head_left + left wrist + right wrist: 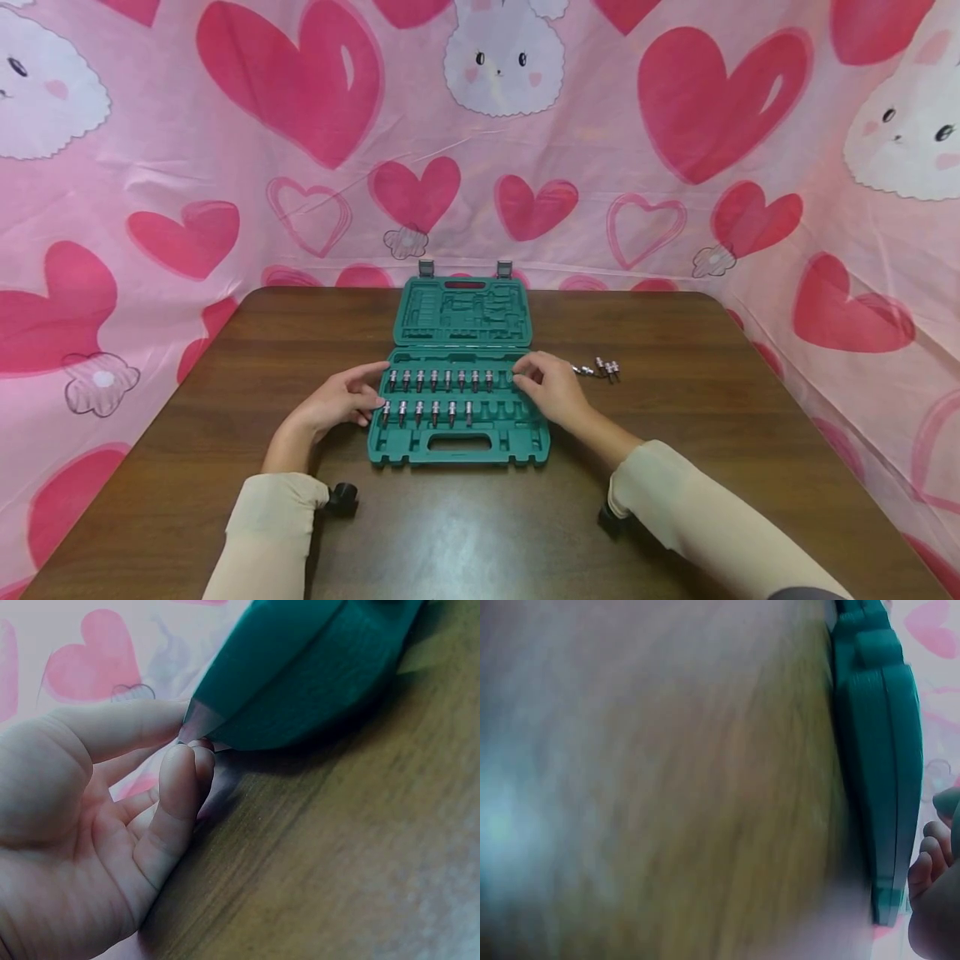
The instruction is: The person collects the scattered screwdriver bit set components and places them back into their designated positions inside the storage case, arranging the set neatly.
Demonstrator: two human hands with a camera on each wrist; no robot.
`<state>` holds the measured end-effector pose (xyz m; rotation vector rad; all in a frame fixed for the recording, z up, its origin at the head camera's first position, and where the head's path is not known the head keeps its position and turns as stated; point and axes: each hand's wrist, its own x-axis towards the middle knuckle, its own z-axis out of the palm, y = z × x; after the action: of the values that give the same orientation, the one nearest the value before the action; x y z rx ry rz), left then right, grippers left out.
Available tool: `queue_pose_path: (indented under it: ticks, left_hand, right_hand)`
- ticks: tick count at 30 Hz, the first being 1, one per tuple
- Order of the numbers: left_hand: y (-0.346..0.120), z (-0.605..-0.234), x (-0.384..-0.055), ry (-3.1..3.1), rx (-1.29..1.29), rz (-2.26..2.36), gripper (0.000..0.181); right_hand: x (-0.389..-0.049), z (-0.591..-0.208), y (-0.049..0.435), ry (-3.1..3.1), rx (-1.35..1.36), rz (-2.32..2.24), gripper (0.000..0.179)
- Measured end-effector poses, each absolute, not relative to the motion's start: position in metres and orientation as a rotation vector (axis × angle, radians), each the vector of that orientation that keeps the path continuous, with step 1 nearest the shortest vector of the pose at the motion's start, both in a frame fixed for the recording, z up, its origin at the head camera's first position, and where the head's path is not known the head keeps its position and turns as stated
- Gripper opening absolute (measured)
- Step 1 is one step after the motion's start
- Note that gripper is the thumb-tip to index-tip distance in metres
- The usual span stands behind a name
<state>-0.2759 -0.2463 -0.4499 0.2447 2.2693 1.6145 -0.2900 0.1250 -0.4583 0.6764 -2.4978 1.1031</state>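
A green plastic tool case point(459, 457) lies with its lid point(462, 337) raised at the back. Two rows of socket bits point(435, 412) stand in its base, shiny ends up. My left hand point(335, 402) grips the case's left edge, its thumb on the rim; in the left wrist view its fingers point(176, 784) curl beside the case corner. Over the right end of the upper row is my right hand point(551, 387), thumb and forefinger brought together near the slots. I cannot tell whether a bit is between them. The right wrist view catches only curled fingers point(928, 859) beyond the case side.
Several loose socket bits point(609, 368) lie on the brown wooden table point(660, 350), right of the case behind my right hand. Slots at the right end of the lower row hold no bits. A pink heart-patterned cloth point(420, 108) hangs around the table's back and sides.
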Motion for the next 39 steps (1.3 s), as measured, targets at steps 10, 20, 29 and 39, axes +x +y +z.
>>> queue_pose_path:
  ticks: [10, 20, 29, 39]
  left_hand:
    - [-0.245, -0.446, -0.273, 2.263, 0.243, 1.622, 0.067]
    - [-0.246, -0.447, -0.273, 2.266, 0.250, 1.620, 0.066]
    - [-0.247, -0.447, -0.273, 2.260, 0.247, 1.627, 0.066]
    - [-0.246, -0.447, -0.274, 2.259, 0.264, 1.624, 0.066]
  right_hand:
    - [-0.303, -0.460, 0.152, -2.526, 0.640, 1.138, 0.016]
    - [-0.309, -0.460, 0.182, -2.598, 0.580, 1.130, 0.025]
    - [-0.313, -0.461, 0.201, -2.640, 0.514, 1.116, 0.030]
    - [-0.314, -0.459, 0.224, -2.689, 0.455, 1.055, 0.031]
